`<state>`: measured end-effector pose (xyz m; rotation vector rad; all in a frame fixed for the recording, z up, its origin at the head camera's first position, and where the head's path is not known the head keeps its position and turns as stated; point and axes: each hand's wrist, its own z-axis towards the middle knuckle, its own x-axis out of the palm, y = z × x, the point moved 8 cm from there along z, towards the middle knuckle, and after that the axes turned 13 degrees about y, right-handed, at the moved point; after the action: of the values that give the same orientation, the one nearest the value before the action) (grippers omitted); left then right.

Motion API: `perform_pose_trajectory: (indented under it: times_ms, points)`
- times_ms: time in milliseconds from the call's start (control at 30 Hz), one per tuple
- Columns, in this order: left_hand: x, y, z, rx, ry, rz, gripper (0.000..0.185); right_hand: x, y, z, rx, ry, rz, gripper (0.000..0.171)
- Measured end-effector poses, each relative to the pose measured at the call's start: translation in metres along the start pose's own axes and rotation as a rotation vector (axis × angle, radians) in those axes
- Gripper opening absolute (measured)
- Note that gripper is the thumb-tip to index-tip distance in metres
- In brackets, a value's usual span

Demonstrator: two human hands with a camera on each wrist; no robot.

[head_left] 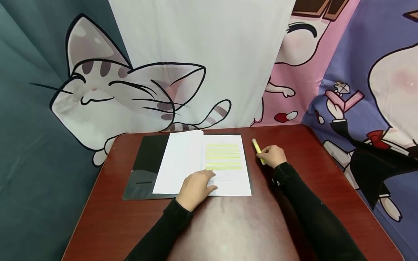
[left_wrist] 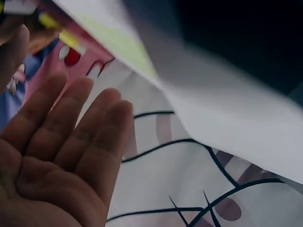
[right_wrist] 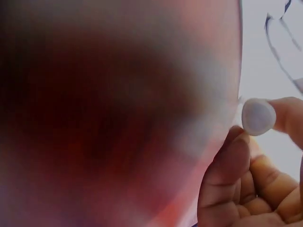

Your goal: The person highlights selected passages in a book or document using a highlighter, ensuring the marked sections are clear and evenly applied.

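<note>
Folder: black flat plastic folder (head_left: 147,163) lies open on your dark red-brown wooden table (head_left: 228,224), and it holds the stapled white paper document (head_left: 202,163); the document covers the folder's right half and part of its left, so the bare black inside shows at the left.

Document: it is open, with a blank white left page (head_left: 179,163) and a printed right page (head_left: 228,166) whose upper block of text is marked in yellow, while the lower lines are unmarked.

Left hand: your left hand (head_left: 197,187) rests on the lower middle of the document, at the seam between the pages; the fingers lie straight and loose, pressing the paper and holding nothing. In the left wrist view the palm (left_wrist: 52,161) is spread with the fingers side by side, and a white sheet (left_wrist: 213,109) shows blurred above them.

Right hand: your right hand (head_left: 272,156) rests on the table just right of the document, fingers curled tight around the pen.

Highlighter: yellow plastic highlighter pen (head_left: 258,149) sits in your right hand; its long axis runs slantwise, the free end pointing away from you and slightly left, towards the cartoon cat backdrop cloth (head_left: 114,98). In the right wrist view its pale rounded end (right_wrist: 258,116) is pinched between thumb and fingertip.
</note>
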<state>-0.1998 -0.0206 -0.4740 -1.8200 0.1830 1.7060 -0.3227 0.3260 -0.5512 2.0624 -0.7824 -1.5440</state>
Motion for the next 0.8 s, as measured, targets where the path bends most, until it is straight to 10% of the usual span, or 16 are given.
perform_pose_trajectory:
  times_ms: [300,800]
  points:
    - [0.033,-0.002,-0.012,0.097,0.046,0.176,0.039,-0.006,-0.058,0.057,0.108,-0.046,-0.094,0.034]
    - [0.027,-0.003,-0.001,0.103,0.012,0.255,0.022,-0.016,-0.017,0.036,0.002,-0.11,-0.128,0.06]
